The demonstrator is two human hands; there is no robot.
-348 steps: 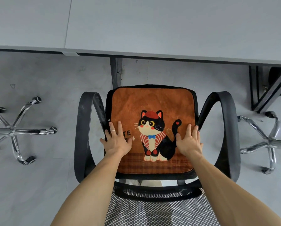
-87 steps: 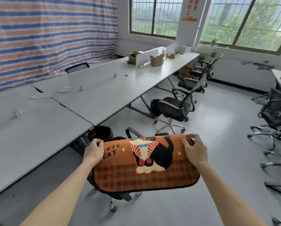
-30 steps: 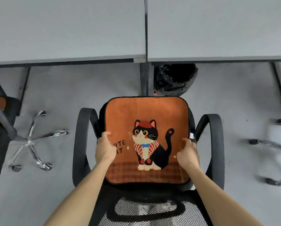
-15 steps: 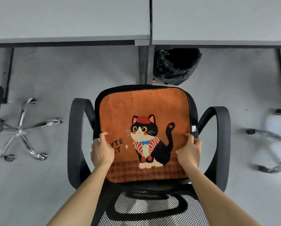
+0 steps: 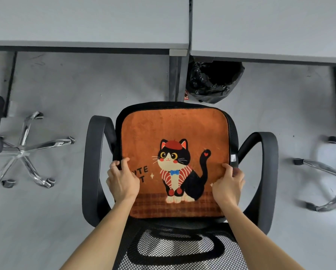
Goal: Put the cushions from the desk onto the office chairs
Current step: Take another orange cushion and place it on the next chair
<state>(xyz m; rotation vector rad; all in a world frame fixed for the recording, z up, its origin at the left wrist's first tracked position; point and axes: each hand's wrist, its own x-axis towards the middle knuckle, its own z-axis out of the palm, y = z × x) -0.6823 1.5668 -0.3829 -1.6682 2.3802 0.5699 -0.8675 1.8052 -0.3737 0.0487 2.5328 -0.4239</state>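
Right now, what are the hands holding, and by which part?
The orange cat cushion, lying on the chair seat: left hand grips its left edge, right hand its right edge.

My own two arms, bare from the bottom edge of the view up to the hands.

No sleeves, cuffs, gloves, watch or wristbands cover me: both forearms are uncovered all the way to the wrists. My left hand [image 5: 122, 183] wears one thin, pale ring [image 5: 114, 167] on a finger, and that is the only thing I have on. My right hand [image 5: 228, 185] carries nothing at all. My fingernails are short and plain, without visible polish.
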